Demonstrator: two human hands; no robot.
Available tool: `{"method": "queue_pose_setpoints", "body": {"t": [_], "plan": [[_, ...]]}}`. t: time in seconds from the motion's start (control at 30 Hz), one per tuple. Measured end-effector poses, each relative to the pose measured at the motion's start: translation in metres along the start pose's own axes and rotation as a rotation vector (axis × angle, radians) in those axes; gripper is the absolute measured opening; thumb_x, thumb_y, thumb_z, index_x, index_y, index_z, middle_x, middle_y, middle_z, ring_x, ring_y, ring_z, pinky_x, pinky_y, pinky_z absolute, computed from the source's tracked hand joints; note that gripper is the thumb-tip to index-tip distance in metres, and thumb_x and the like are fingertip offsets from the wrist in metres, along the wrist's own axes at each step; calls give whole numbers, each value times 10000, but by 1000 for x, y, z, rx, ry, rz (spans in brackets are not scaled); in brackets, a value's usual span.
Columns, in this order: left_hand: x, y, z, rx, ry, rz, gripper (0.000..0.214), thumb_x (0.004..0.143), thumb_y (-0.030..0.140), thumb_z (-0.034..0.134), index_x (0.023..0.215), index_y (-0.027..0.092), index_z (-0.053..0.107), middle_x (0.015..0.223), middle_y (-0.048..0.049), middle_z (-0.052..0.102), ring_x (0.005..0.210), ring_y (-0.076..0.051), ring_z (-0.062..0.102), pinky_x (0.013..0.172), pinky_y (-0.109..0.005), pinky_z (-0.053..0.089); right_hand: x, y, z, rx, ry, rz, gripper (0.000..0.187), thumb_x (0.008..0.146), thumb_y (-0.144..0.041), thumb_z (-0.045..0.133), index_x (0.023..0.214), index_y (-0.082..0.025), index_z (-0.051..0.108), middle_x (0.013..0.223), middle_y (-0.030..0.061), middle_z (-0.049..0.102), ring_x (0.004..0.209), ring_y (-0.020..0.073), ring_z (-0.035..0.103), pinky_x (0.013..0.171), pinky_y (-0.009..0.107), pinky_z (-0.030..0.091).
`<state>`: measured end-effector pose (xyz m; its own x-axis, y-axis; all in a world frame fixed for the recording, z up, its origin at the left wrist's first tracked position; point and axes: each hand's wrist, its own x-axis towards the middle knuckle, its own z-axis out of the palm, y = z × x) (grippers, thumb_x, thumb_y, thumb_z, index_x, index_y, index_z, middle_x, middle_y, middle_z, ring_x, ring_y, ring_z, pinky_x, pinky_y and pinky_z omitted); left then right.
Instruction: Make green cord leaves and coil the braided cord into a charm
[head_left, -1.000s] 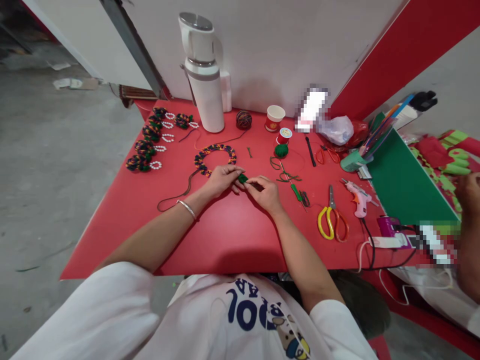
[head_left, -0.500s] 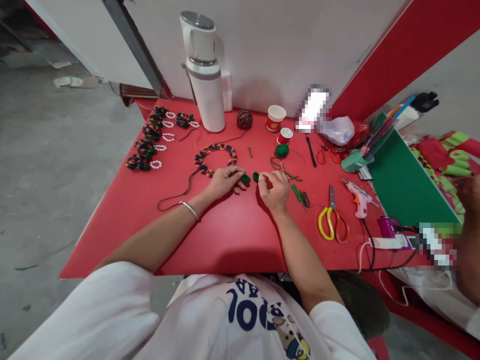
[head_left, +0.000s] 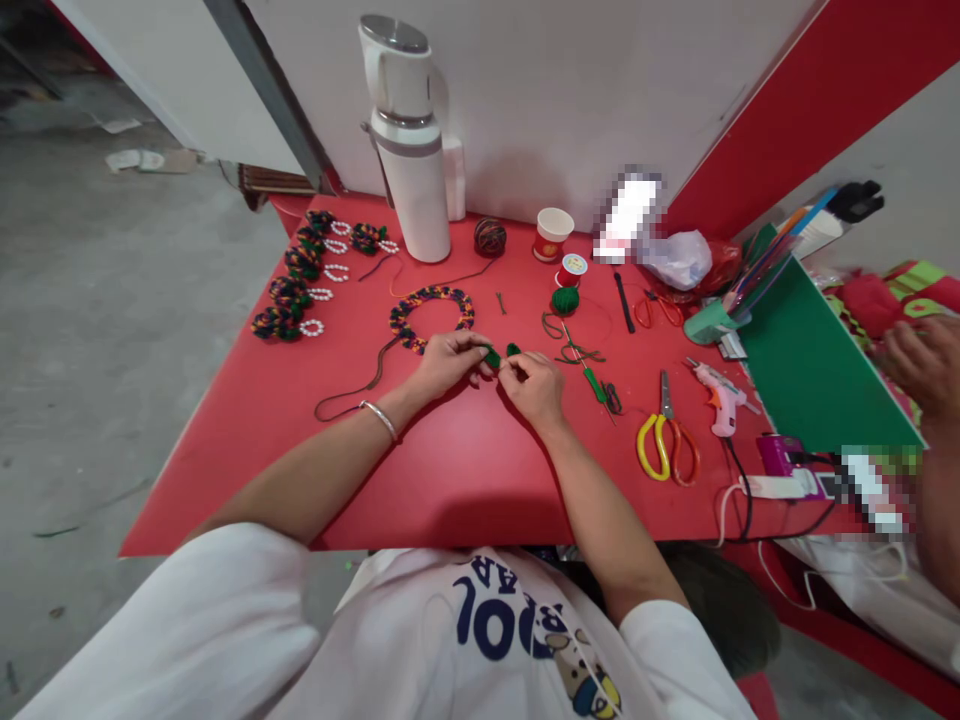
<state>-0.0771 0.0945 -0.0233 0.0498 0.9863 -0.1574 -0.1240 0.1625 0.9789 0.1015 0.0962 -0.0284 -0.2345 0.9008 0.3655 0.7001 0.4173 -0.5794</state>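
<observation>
Over the middle of the red table [head_left: 465, 470], my left hand [head_left: 448, 362] pinches a small green yarn piece [head_left: 493, 357]. My right hand [head_left: 531, 386] is closed just to its right, fingertips pinching a second green bit [head_left: 513, 350] that touches the first. A silver bangle [head_left: 375, 415] circles my left wrist. Just beyond my left hand lies a multicoloured braided ring [head_left: 430, 313] with a dark cord trailing off it.
A white flask [head_left: 407, 140], a yarn ball [head_left: 490, 237], a paper cup [head_left: 554, 232], a green yarn ball [head_left: 565, 300], yellow scissors [head_left: 666, 440] and a glue gun [head_left: 716, 398] lie around. Several beaded rosettes [head_left: 294, 285] sit at left. Another person's hand [head_left: 916, 362] is at right.
My hands drew slightly apart half a second ago, each with a green bit, and have now come back together so the two bits touch.
</observation>
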Motion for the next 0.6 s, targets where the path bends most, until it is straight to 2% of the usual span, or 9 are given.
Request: {"method": "queue_pose_setpoints", "body": {"t": [0.1,0.2,0.33,0.47,0.6], "plan": [[0,1,0,9,-9,2,246,817,271,772,970,103,681,626,-47,727,542,-172,721,452,-221,553,-1,-1,-6,37,-17,10,269,971,-350,584,779,-237,736,751,38,718,770,194,648,742,315,461],[0,1,1,54,-22,-12,246,815,288,778,963,114,687,621,-41,724,547,-172,725,442,-209,539,-2,0,-13,54,-6,3,211,965,-402,614,922,-247,750,820,41,736,827,203,668,794,317,487],[0,2,1,92,-15,-12,234,824,298,762,961,121,692,606,-34,716,519,-161,704,421,-198,505,-1,3,-15,3,-69,-132,258,952,-422,675,1138,-261,752,966,56,767,909,216,673,858,331,480],[-1,0,1,156,-1,2,237,838,307,735,990,127,705,530,-6,666,438,-142,640,401,-198,449,-1,5,-13,-108,-194,-225,272,1044,-385,559,1025,-271,805,914,64,768,864,205,644,802,336,449],[-1,-3,0,273,17,47,191,851,285,675,958,139,733,512,12,630,433,-133,597,453,-224,462,-3,5,-12,-190,-216,-272,347,1067,-394,516,956,-265,819,851,63,742,839,199,616,734,333,421]]}}
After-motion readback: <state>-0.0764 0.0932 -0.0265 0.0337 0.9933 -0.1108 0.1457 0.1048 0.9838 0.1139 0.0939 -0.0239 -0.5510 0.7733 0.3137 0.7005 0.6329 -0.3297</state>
